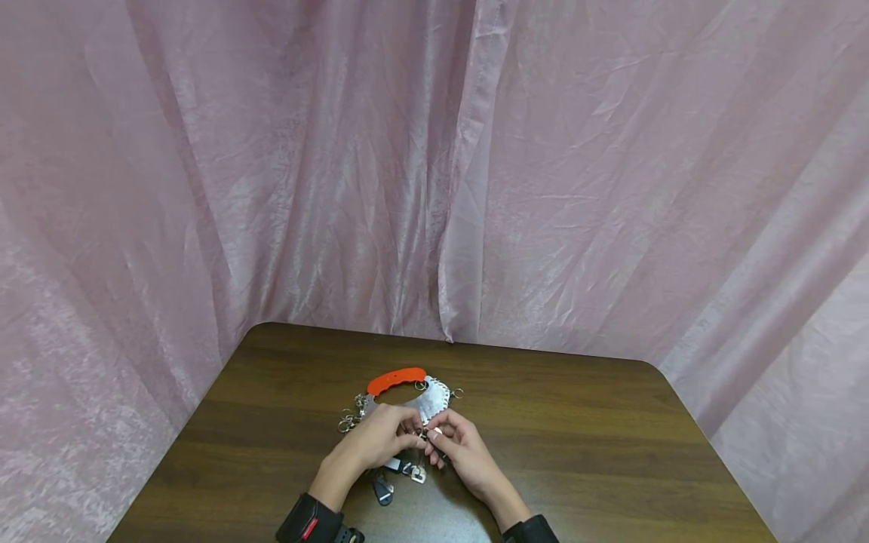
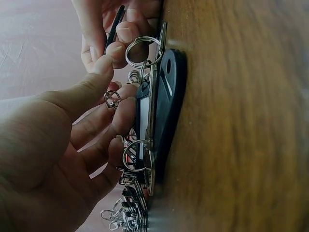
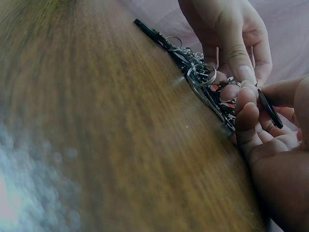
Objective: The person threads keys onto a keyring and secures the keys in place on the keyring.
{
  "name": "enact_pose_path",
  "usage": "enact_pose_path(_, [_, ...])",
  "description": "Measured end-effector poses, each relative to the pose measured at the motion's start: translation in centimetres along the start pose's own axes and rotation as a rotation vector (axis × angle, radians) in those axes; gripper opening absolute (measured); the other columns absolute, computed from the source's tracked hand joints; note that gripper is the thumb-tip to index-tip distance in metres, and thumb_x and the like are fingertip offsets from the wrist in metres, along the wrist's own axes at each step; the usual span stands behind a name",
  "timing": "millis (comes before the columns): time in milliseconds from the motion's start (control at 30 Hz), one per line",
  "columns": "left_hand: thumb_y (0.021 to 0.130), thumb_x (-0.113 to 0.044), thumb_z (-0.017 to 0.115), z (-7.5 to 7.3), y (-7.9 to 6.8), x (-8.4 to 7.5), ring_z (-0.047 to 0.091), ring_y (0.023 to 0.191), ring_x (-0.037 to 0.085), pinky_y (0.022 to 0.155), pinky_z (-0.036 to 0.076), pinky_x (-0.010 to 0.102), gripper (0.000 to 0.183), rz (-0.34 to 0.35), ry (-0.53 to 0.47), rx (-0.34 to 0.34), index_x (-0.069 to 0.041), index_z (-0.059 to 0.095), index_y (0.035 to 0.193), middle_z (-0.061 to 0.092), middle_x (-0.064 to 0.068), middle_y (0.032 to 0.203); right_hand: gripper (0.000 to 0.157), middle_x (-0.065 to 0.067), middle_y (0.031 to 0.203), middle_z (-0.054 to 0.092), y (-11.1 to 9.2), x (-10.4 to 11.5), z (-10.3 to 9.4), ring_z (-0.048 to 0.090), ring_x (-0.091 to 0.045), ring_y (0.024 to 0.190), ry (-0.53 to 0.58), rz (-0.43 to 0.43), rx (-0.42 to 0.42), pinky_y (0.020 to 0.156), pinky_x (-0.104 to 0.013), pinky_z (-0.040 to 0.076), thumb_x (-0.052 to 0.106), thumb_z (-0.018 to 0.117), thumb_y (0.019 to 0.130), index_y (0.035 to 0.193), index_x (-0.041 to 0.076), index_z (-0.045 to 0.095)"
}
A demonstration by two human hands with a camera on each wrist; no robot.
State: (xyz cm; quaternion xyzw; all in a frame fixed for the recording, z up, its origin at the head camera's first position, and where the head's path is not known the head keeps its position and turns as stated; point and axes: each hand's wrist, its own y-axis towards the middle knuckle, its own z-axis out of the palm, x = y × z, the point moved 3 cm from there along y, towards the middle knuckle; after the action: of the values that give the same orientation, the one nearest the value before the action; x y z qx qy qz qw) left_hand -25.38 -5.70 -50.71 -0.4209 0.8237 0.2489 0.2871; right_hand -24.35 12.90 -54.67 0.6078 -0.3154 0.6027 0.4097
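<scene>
Both hands meet over a metal key holder plate [image 1: 434, 397] with an orange grip [image 1: 395, 379], hung with several clasps and split rings. My right hand [image 1: 468, 456] pinches a black key tag [image 3: 270, 110] between thumb and fingers. My left hand [image 1: 376, 439] pinches at the ring end of that tag, thumb tip against the right fingertips; the fingers partly hide the ring. A small metal clasp [image 2: 112, 99] shows beside the left fingers. Below them lie a dark key fob [image 2: 174, 87], a split ring [image 2: 143, 52] and a tag with a white label [image 2: 144, 121].
The bunch rests on a brown wooden table [image 1: 577, 430] with rounded far corners. More rings [image 1: 346, 422] spread out at the left of the holder, and one ring [image 1: 458, 393] sticks out on its right. Behind the table hangs a pink curtain [image 1: 380, 166].
</scene>
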Motion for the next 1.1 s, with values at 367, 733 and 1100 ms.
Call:
enact_pose_path(367, [0.095, -0.035, 0.081, 0.20, 0.15, 0.15, 0.059, 0.072, 0.001, 0.066, 0.050, 0.026, 0.018, -0.014, 0.009, -0.001, -0.020, 0.070, 0.092, 0.065, -0.014, 0.080, 0.026, -0.008, 0.087, 0.065, 0.00, 0.06, -0.06, 0.062, -0.011, 0.067, -0.005, 0.013, -0.011, 0.060, -0.023, 0.051, 0.005, 0.057, 0.108, 0.119, -0.016, 0.049])
enact_pose_path(733, [0.092, -0.029, 0.084, 0.20, 0.30, 0.29, 0.060, 0.074, 0.002, 0.068, 0.050, 0.028, 0.021, -0.021, -0.013, 0.017, -0.020, 0.071, 0.105, 0.067, -0.013, 0.083, 0.025, -0.011, 0.085, 0.063, -0.01, 0.27, -0.13, 0.062, -0.011, 0.067, 0.002, -0.007, -0.013, 0.060, -0.022, 0.051, 0.003, 0.057, 0.107, 0.119, -0.017, 0.048])
enact_pose_path(1100, [0.094, -0.033, 0.082, 0.15, 0.09, 0.05, 0.061, 0.076, 0.001, 0.070, 0.051, 0.028, 0.017, -0.018, 0.000, 0.018, -0.020, 0.073, 0.099, 0.067, -0.015, 0.083, 0.025, -0.010, 0.086, 0.063, -0.03, 0.25, 0.00, 0.062, -0.011, 0.067, -0.010, 0.007, -0.009, 0.060, -0.022, 0.051, 0.004, 0.057, 0.108, 0.120, -0.016, 0.049])
